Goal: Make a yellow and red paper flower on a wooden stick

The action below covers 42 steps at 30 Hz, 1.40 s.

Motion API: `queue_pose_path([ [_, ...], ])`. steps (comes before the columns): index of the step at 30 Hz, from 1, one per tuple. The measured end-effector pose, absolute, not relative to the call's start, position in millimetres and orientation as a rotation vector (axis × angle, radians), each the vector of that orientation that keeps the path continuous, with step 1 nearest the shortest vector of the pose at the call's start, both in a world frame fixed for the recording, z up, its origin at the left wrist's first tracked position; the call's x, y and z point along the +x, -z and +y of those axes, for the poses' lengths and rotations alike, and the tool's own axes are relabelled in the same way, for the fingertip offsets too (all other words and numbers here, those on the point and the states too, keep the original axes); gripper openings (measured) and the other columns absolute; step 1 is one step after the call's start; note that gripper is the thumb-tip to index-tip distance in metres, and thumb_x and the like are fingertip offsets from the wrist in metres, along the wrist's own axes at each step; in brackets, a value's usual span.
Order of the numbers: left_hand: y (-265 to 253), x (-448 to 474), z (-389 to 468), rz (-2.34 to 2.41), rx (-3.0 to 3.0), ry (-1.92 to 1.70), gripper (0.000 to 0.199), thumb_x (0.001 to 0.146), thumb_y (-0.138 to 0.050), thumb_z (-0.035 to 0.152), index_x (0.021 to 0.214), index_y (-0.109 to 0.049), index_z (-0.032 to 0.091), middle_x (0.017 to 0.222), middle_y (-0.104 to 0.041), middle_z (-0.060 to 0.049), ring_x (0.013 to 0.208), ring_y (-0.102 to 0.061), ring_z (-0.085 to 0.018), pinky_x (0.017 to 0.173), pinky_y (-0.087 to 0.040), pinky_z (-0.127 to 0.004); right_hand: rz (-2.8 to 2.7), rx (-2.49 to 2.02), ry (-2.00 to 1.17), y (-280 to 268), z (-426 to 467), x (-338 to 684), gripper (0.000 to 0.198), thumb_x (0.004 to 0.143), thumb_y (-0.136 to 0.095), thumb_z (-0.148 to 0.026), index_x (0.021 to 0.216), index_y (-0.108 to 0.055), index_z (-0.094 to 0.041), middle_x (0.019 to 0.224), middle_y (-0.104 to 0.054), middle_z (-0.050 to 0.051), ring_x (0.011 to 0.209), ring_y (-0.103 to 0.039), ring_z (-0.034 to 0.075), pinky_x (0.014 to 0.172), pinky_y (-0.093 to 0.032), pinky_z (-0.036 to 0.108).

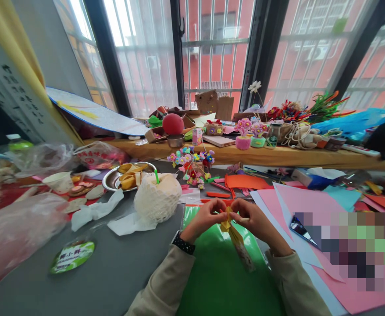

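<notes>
My left hand (208,216) and my right hand (250,215) meet over a glossy green mat (208,281). Both pinch the top of a narrow yellow bundle (236,239), which looks like crinkled paper or film. Its lower end is clear and speckled, slanting down to the right. Something small and red shows by my left fingertips, too small to name. Between my right thumb and fingers a short pale stick end (244,219) pokes out. A dark dotted band (183,242) circles my left wrist.
Left of the mat stand a netted coconut (158,197) with a green straw and a metal bowl (107,181) of banana peels. Pink paper sheets (302,206) and a phone (303,229) lie to the right. Craft flowers (192,163) stand ahead, below a cluttered sill (179,153).
</notes>
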<state>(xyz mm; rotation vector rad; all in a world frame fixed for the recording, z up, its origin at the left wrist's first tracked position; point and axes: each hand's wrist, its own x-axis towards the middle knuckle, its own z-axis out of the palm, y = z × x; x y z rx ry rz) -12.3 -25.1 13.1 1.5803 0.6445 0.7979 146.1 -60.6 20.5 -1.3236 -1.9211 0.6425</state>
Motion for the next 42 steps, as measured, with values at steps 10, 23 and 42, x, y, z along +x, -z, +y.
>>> queue_pose_path([
  [10, -0.5, -9.5, -16.9, 0.773, 1.687, -0.835, 0.018, 0.064, -0.055, 0.027, 0.072, -0.045, 0.015, 0.069, -0.046, 0.001, 0.063, -0.047, -0.009, 0.055, -0.038, -0.02, -1.972, -1.391, -0.476, -25.4, -61.1, 138.3, 0.018, 0.073, -0.045, -0.033, 0.066, -0.046, -0.017, 0.056, -0.048, -0.004, 0.045, -0.036, 0.007, 0.043, -0.025, 0.019],
  [23, -1.3, -8.2, -18.6, 0.888, 1.89, -0.859, 0.009, 0.061, -0.051, 0.014, 0.069, -0.046, 0.016, 0.064, -0.05, 0.002, 0.059, -0.047, -0.009, 0.056, -0.038, -0.02, -2.047, -1.469, -0.328, -7.7, -51.9, 137.5, 0.012, 0.074, -0.042, -0.026, 0.07, -0.05, -0.017, 0.066, -0.056, 0.001, 0.056, -0.047, 0.012, 0.052, -0.032, 0.022],
  [42, 3.4, -7.5, -15.8, 0.927, 1.918, -0.887, 0.01, 0.06, -0.049, 0.013, 0.07, -0.048, 0.016, 0.067, -0.052, 0.001, 0.062, -0.048, -0.011, 0.06, -0.039, -0.022, -2.001, -1.4, -0.527, -10.5, -53.4, 140.9, 0.011, 0.071, -0.045, -0.023, 0.077, -0.052, -0.017, 0.074, -0.059, 0.003, 0.062, -0.052, 0.013, 0.053, -0.036, 0.022],
])
